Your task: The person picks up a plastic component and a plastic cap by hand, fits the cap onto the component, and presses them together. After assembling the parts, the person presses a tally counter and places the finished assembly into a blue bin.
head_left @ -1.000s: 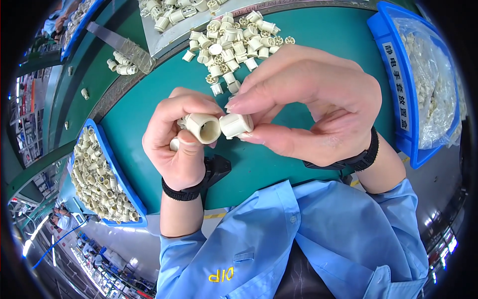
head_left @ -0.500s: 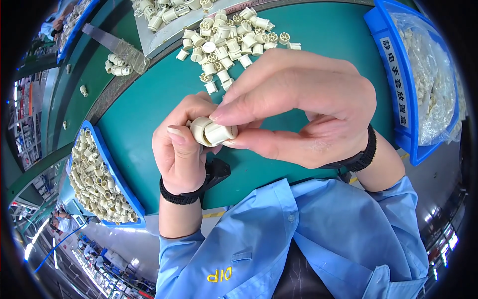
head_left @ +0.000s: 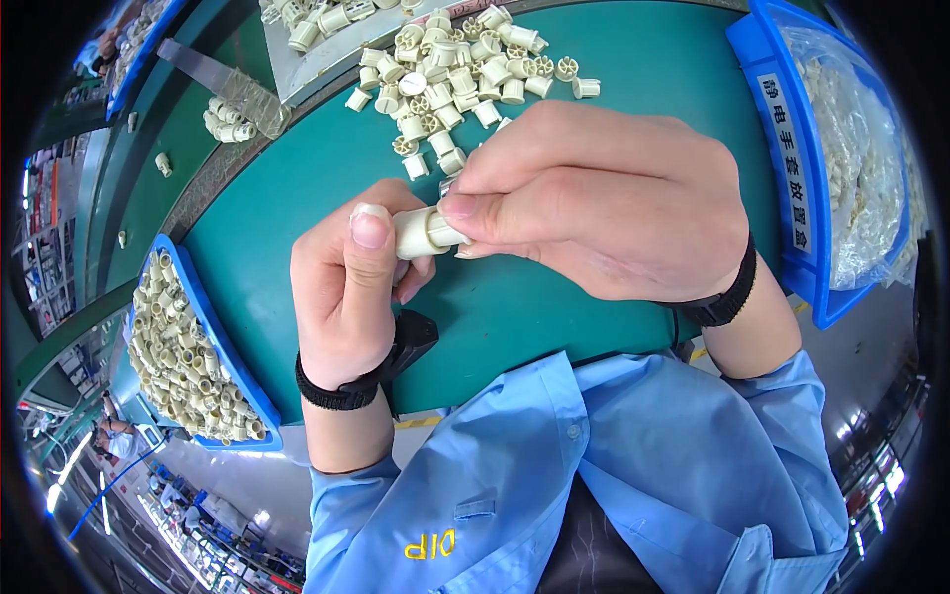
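Over the green tabletop, my left hand (head_left: 341, 272) is closed round a cream plastic sleeve (head_left: 413, 236), thumb raised along its near end. My right hand (head_left: 604, 203) pinches a ribbed cream plastic insert (head_left: 443, 232) between thumb and fingers. The insert sits partly inside the sleeve's right end, the two lying roughly in line; my right fingertips hide its outer end. Just beyond my hands lies a loose pile of short cream plastic parts (head_left: 461, 81), some with spoked round ends.
At the left stands a blue bin (head_left: 224, 332) full of cream sleeves (head_left: 188, 361). Another blue bin (head_left: 749, 59), lined with a clear plastic bag (head_left: 851, 188), is at the right. A metal tray (head_left: 297, 77) with more parts stands at the far edge, near a clear strip (head_left: 223, 84).
The two cream parts have turned from tilted to nearly level, with the insert now in line with the sleeve. My right fingers have closed in, and my left hand has shifted slightly left.
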A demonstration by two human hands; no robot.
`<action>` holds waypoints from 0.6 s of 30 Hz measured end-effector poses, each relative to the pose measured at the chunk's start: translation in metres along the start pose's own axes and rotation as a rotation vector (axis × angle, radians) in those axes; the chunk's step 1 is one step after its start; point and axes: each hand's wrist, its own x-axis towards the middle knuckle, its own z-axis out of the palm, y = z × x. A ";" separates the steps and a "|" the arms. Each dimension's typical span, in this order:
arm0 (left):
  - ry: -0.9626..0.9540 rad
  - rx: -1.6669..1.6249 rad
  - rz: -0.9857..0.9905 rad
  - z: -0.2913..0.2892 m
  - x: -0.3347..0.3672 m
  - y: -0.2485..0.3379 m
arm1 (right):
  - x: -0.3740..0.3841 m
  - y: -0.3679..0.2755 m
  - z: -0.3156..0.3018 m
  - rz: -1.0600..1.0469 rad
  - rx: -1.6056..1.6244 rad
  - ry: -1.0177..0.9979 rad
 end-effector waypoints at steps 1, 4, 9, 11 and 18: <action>0.009 0.009 -0.005 0.000 0.000 0.000 | 0.000 0.001 0.001 0.000 0.001 -0.002; -0.018 -0.025 -0.073 0.001 0.000 0.004 | 0.001 0.006 0.002 -0.102 0.034 0.054; -0.033 -0.091 -0.127 -0.001 0.000 0.001 | -0.001 0.014 0.003 -0.164 0.040 0.025; -0.032 -0.119 -0.120 0.000 -0.001 0.000 | -0.002 0.015 0.011 -0.133 0.109 0.036; 0.073 -0.412 -0.133 0.012 0.008 -0.003 | 0.003 0.012 0.010 -0.080 0.062 0.014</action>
